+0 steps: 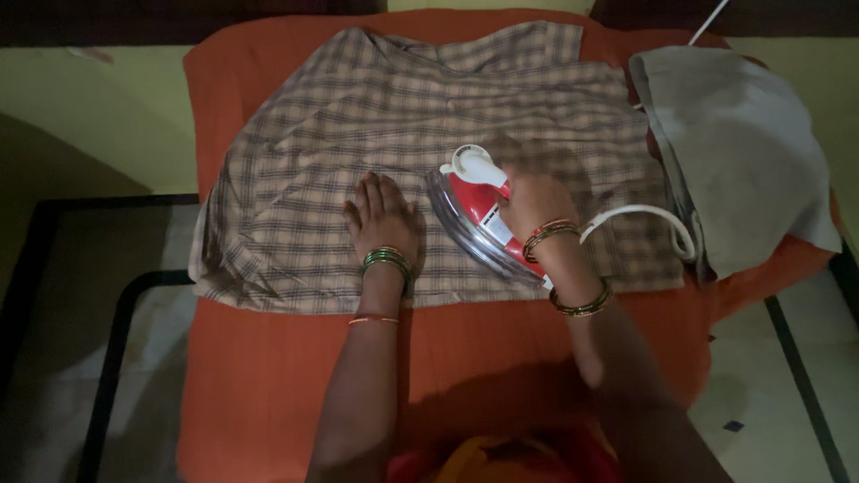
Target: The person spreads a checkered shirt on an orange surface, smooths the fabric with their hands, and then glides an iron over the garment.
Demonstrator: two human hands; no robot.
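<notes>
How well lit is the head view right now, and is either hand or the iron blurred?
Head view: dim overall, corners falling into deep shadow. The right hand on the red and white iron is smeared by motion blur. The left hand, flat on the checked shirt, looks sharper. The iron's metal edge shows a faint glint, and the white cord stands out brightest.

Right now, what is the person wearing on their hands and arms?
Both arms are bare, with no sleeves in view. The left hand has a stack of green and gold bangles at the wrist and one thin orange-gold bangle higher up the forearm. The right hand has red and gold bangles at the wrist and a green-gold set further up. No rings can be made out.
</notes>
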